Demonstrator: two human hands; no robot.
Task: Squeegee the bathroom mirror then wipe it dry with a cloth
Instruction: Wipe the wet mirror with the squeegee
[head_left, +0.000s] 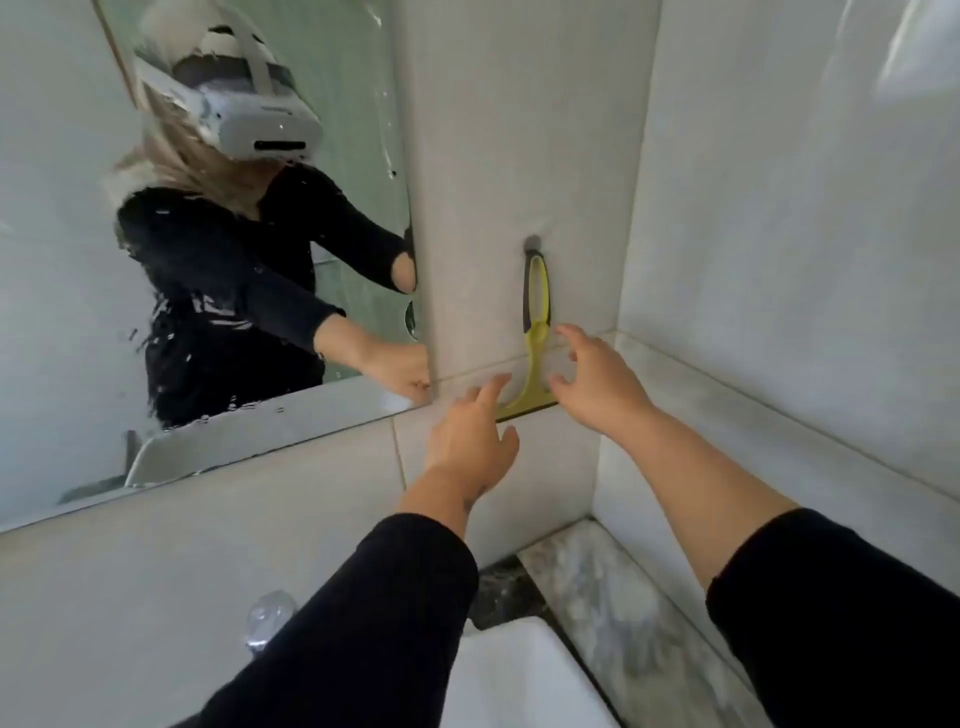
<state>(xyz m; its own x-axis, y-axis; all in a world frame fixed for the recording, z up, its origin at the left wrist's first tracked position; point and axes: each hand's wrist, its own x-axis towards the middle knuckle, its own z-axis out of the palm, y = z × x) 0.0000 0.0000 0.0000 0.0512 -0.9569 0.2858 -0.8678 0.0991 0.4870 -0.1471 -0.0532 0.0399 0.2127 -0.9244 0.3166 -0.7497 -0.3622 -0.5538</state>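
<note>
A yellow-green squeegee with a dark grip hangs blade-down from a small hook on the tiled wall, right of the mirror. The mirror is wet, with drops and streaks across it. My left hand is open just below and left of the blade, fingers spread, hiding part of the blade. My right hand is open right beside the squeegee's neck, fingers curled toward it, apart from it or barely touching. No cloth is in view.
A white sink lies below, with a chrome tap at its left. A marble ledge runs along the right, and a tiled wall closes the corner on the right.
</note>
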